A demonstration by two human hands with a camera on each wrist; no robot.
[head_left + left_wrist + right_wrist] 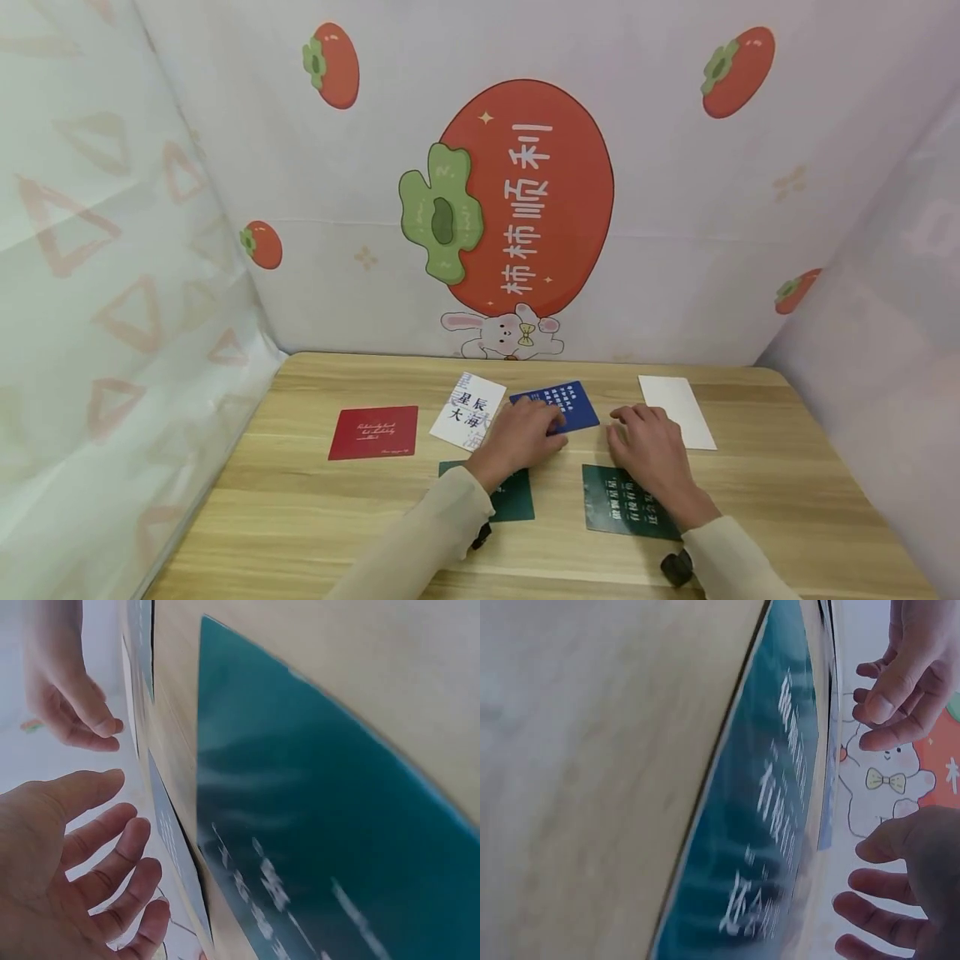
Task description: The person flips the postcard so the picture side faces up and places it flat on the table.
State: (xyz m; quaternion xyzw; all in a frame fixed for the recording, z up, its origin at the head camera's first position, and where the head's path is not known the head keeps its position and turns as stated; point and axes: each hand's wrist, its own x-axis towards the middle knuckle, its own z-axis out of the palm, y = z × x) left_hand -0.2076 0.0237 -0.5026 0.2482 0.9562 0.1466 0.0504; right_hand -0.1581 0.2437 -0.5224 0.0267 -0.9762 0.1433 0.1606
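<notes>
My left hand [523, 442] is over the blue card [576, 407], its fingers loosely bent with nothing between them. Beneath that wrist lies a green card [516, 500], partly covered by the sleeve. My right hand [651, 450] hovers between a blank white card [684, 408] and a second green card [611, 504] with white characters, hiding part of each. In the left wrist view, the fingers of the left hand [82, 862] are spread and hold nothing. The right hand [900, 885] looks likewise relaxed in the right wrist view.
A red card [373, 433] lies at the left of the wooden table [270, 517]. Beside the blue card is a white card [467, 404] with dark and purple characters. Behind the table hangs a white cloth [660, 275] with persimmon prints.
</notes>
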